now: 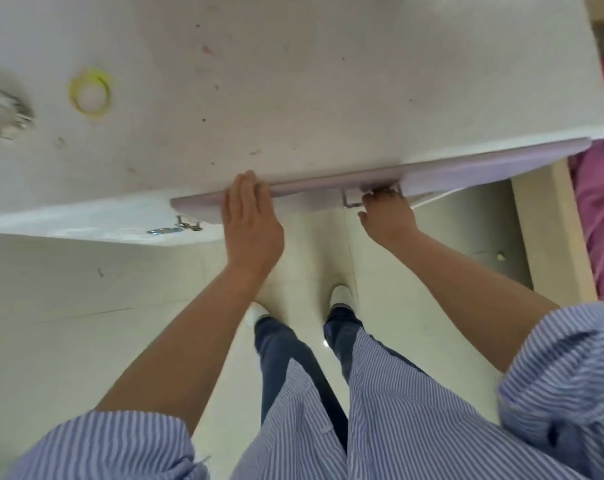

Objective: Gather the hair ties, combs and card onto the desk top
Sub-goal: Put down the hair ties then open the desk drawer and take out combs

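Note:
A yellow-green hair tie (90,92) lies on the white desk top (293,81) at the left. Below the desk's front edge runs a lilac drawer front (466,171). My left hand (250,220) rests flat against that front, fingers together and reaching up to the desk edge. My right hand (388,216) curls its fingers around the drawer's metal handle (354,199). No comb or card shows; the drawer's inside is hidden.
A blurred grey object (6,112) sits at the desk's far left. A key ring (181,226) hangs from a lock left of the drawer. A bed with pink bedding (602,216) stands at the right. My feet are on pale floor tiles (85,323).

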{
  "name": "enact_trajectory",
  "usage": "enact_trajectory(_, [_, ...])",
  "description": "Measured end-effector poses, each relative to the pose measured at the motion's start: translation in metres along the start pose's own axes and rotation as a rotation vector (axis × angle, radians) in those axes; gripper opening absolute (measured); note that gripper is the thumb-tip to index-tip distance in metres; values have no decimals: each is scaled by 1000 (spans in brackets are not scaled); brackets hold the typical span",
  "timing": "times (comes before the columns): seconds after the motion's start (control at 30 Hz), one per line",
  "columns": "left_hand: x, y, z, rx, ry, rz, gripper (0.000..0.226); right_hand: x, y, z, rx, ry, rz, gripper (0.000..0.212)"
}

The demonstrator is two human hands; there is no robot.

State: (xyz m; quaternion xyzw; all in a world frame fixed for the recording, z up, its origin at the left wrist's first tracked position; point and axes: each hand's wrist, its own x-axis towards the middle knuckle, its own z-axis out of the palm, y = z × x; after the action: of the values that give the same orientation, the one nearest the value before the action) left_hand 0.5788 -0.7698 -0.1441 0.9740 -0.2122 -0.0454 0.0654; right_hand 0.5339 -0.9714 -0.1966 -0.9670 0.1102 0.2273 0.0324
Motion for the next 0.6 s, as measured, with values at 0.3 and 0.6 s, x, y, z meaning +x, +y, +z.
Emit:
enact_trajectory(0.3, [-32,3,6,-31,-210,29,28,-62,11,32,39,-13,-65,27])
enact_trajectory(0.6, [-79,13,43,39,-103,131,34,-94,22,44,34,-303,-139,47])
